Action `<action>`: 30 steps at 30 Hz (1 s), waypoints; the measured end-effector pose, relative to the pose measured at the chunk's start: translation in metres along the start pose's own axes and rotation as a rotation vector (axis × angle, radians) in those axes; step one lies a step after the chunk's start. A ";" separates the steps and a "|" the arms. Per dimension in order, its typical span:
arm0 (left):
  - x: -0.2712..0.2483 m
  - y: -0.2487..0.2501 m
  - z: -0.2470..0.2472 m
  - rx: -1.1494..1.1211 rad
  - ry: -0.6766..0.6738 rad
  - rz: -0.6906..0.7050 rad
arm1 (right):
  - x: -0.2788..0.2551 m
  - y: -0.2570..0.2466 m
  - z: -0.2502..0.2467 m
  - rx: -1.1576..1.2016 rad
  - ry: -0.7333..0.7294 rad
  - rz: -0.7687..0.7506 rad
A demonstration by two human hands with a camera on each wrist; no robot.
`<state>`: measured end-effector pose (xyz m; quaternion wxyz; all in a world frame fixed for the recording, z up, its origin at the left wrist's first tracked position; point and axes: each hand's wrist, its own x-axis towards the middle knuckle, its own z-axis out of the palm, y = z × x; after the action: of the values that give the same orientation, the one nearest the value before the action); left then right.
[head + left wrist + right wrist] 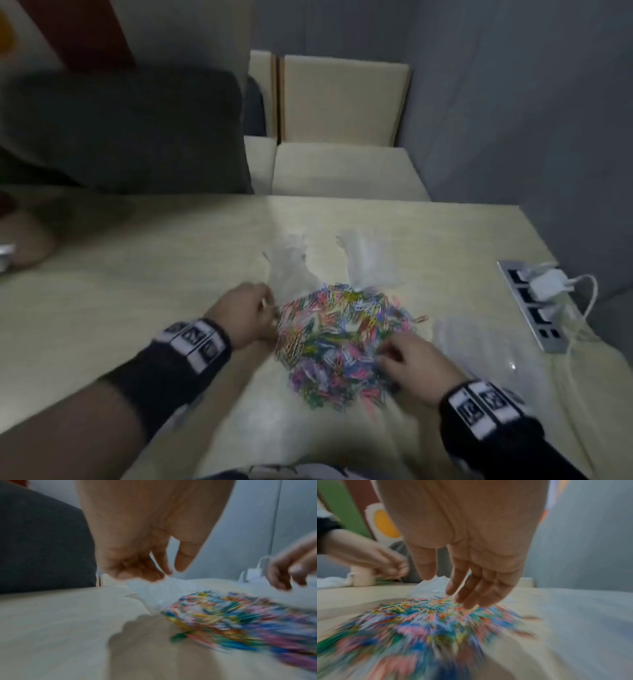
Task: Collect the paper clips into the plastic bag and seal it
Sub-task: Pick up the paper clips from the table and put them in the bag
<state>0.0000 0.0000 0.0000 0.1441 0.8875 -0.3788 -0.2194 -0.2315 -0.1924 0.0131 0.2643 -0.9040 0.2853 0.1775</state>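
Observation:
A heap of coloured paper clips (pixel 342 339) lies mid-table on or in a thin clear plastic bag (pixel 291 274), whose two crumpled ends stick up behind the heap. My left hand (pixel 267 308) is at the heap's left edge, its curled fingers (pixel 154 574) pinching the bag's plastic (pixel 164 588). My right hand (pixel 390 353) hovers over the heap's near right side. Its loosely extended fingertips (pixel 467 601) touch the clips (pixel 423 622) and hold nothing. Both wrist views are blurred.
More clear plastic (pixel 479 349) lies right of the heap. A power strip (pixel 534 308) with a white charger and cable sits by the table's right edge. A dark chair back (pixel 120 130) stands at the far left, beige seats behind the table (pixel 137 240).

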 end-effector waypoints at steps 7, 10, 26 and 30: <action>0.039 -0.001 0.013 0.336 0.079 0.043 | 0.039 -0.045 0.020 -0.046 0.146 -0.014; 0.046 -0.004 0.019 0.449 0.024 0.058 | 0.039 -0.044 0.035 -0.116 0.103 0.015; 0.045 0.015 0.012 0.270 0.174 0.154 | 0.051 -0.034 0.050 -0.127 0.180 -0.063; 0.047 0.016 0.015 0.143 0.149 0.187 | 0.049 -0.031 0.041 -0.041 0.212 -0.052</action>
<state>0.0114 -0.0469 -0.0192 0.1283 0.8701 -0.4628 -0.1110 -0.1820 -0.1675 -0.0311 0.2188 -0.9300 0.2845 0.0798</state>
